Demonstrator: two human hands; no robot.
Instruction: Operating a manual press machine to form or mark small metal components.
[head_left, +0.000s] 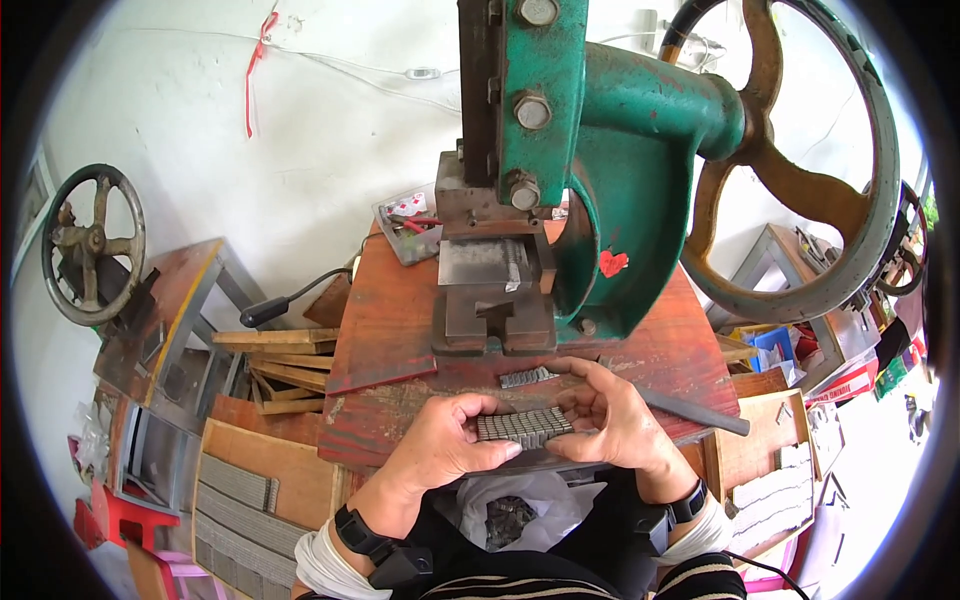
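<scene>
Between my two hands, above the front edge of the worn red wooden table [390,300], is a block of small grey metal pieces [525,428] packed in tight rows. My left hand [450,437] grips its left end, thumb along the near side. At the right end, my right hand [615,420] closes its thumb and fingers on the block. Just beyond it, a short strip of similar metal pieces [526,378] lies on the table, close to my right index finger. A green hand press [640,200] stands behind, with a steel die [493,315] at its base.
Wooden trays of metal strips flank me, a left tray [290,440] and a right tray [760,435]. A dark bar [695,410] lies at the table's right front. Below my hands hangs a white plastic bag [560,500] with dark pieces. The press's large handwheel [880,130] juts out right.
</scene>
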